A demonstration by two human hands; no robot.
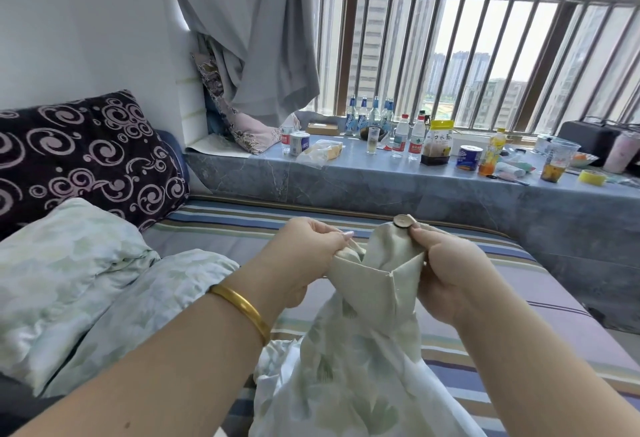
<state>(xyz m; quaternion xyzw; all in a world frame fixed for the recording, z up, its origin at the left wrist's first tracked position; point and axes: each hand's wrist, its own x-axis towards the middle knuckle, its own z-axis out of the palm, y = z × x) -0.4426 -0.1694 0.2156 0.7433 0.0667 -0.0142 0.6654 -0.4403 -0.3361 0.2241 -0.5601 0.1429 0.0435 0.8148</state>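
A pale green leaf-print cover [353, 360] hangs in front of me over the striped bed [242, 225]. Its plain beige opening edge is held up between both hands. My left hand [298, 256], with a gold bangle on the wrist, pinches the left side of the edge. My right hand [453, 277] grips the right side, with the fingertips just below a round brown button [403, 221] sewn at the top of the edge.
A rolled quilt [86, 284] in the same print lies on the bed at the left, below a dark swirl-patterned pillow [83, 156]. Beyond the bed, a grey stone window ledge [381, 180] carries several bottles, cups and jars. A grey curtain [249, 28] hangs at the back.
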